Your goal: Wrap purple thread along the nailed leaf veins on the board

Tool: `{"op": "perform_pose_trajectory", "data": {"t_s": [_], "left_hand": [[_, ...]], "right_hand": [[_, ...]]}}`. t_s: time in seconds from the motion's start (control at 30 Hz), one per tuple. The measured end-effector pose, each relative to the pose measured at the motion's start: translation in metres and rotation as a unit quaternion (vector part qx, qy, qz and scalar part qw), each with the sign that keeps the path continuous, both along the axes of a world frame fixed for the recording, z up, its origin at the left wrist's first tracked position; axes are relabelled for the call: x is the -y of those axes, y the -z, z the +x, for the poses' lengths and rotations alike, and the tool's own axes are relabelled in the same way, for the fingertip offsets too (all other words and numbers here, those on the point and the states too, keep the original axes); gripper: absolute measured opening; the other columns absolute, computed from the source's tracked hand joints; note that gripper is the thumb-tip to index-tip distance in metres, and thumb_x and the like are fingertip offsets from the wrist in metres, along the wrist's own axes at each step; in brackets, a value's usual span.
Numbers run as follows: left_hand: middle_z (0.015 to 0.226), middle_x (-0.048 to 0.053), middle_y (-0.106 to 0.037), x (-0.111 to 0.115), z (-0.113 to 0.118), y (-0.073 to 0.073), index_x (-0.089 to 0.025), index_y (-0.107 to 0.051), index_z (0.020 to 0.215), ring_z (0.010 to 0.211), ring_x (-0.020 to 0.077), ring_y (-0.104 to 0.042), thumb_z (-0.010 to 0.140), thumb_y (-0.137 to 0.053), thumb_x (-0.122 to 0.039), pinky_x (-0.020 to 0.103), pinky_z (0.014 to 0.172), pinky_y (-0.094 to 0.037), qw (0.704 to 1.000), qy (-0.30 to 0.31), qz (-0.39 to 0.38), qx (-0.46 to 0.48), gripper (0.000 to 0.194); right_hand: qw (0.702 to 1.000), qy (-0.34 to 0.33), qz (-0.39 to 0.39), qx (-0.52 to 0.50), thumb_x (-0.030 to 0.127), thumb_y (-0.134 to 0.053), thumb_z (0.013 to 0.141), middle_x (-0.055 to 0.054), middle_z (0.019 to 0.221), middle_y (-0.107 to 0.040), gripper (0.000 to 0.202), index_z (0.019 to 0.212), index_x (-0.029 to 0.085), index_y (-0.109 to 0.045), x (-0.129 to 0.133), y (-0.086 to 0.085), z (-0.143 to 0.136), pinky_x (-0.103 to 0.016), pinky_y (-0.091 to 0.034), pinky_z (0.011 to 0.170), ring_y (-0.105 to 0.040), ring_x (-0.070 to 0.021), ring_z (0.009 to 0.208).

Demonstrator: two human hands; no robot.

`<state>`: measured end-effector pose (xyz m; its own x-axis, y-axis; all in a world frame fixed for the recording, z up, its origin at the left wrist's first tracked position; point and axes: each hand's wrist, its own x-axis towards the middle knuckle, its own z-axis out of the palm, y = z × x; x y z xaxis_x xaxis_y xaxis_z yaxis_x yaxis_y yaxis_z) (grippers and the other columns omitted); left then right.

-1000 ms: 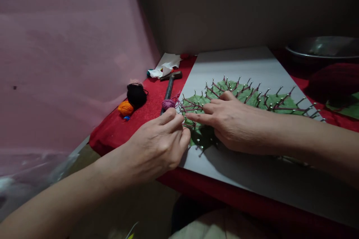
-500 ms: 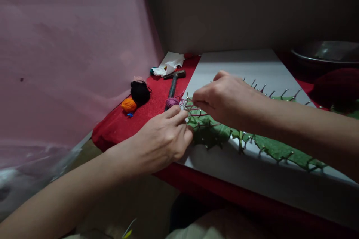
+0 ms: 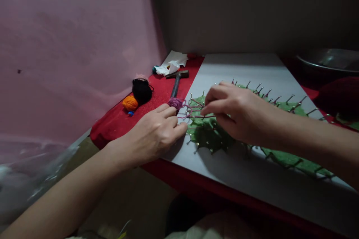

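Observation:
A white board (image 3: 238,68) carries a green leaf-like shape (image 3: 301,166) edged with upright nails. Purple thread (image 3: 198,111) runs between nails at the shape's left end. A purple yarn ball (image 3: 175,103) rests beside the hammer handle. My left hand (image 3: 161,130) is just below the ball, over the board's left edge, fingers bent and partly spread; no held object shows. My right hand (image 3: 228,110) is above the shape's left part, thumb and fingertips closed in a pinch near the thread; what they hold is too small to tell.
A hammer (image 3: 176,82) lies on the red cloth (image 3: 112,123), with black (image 3: 142,91) and orange yarn balls (image 3: 130,103) to its left. White paper (image 3: 172,63) is behind. A metal bowl (image 3: 331,61) stands at back right.
My left hand has drawn back a little to the left and its fingers have loosened. My right hand has moved slightly right, showing more thread and nails between the hands.

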<state>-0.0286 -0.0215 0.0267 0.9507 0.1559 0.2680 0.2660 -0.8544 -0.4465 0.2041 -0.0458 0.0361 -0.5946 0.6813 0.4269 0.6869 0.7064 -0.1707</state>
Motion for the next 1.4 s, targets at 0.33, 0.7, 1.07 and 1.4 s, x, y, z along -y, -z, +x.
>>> {"op": "perform_pose_trajectory", "data": {"t_s": [0.33, 0.7, 1.07, 1.4], "left_hand": [[0.061, 0.002, -0.048, -0.01, -0.016, 0.016, -0.011, -0.064, 0.103, 0.067, 0.0171, -0.037, 0.089, -0.041, -0.002, 0.03, 0.065, -0.036, 0.995, 0.038, -0.05, 0.084, 0.029], [0.063, 0.002, -0.051, -0.013, -0.017, 0.024, -0.011, -0.063, 0.109, 0.068, 0.017, -0.04, 0.093, -0.038, -0.007, 0.032, 0.067, -0.039, 0.995, 0.049, -0.05, 0.07, 0.03], [0.063, 0.002, -0.052, -0.014, -0.023, 0.029, -0.011, -0.062, 0.114, 0.068, 0.0161, -0.04, 0.092, -0.039, -0.005, 0.031, 0.067, -0.04, 0.992, 0.053, -0.073, 0.083, 0.032], [0.064, 0.001, -0.054, -0.013, -0.035, 0.027, -0.016, -0.066, 0.101, 0.066, 0.0132, -0.045, 0.093, -0.044, -0.011, 0.026, 0.064, -0.04, 0.953, 0.045, -0.247, 0.167, 0.024]], "right_hand": [[0.995, -0.013, 0.038, 0.095, 0.008, -0.045, 0.085, -0.008, 0.086, -0.063, 0.03, 0.077, 0.02, -0.071, 0.025, 0.01, 0.0, -0.039, -0.034, 0.078, -0.049, -0.0199, 0.083], [0.989, -0.037, 0.054, 0.132, 0.007, -0.046, 0.085, -0.005, 0.085, -0.062, 0.028, 0.095, 0.02, -0.069, 0.023, 0.025, 0.0, -0.046, -0.027, 0.09, -0.045, -0.021, 0.085], [0.994, -0.034, 0.026, 0.103, 0.006, -0.048, 0.083, -0.006, 0.094, -0.059, 0.032, 0.094, 0.025, -0.071, 0.022, 0.023, 0.004, -0.044, -0.029, 0.089, -0.043, -0.0214, 0.09], [0.989, -0.021, 0.018, 0.143, 0.012, -0.051, 0.085, -0.004, 0.092, -0.06, 0.027, 0.097, 0.026, -0.07, 0.022, 0.028, 0.0, -0.049, -0.025, 0.096, -0.045, -0.0228, 0.093]]}}
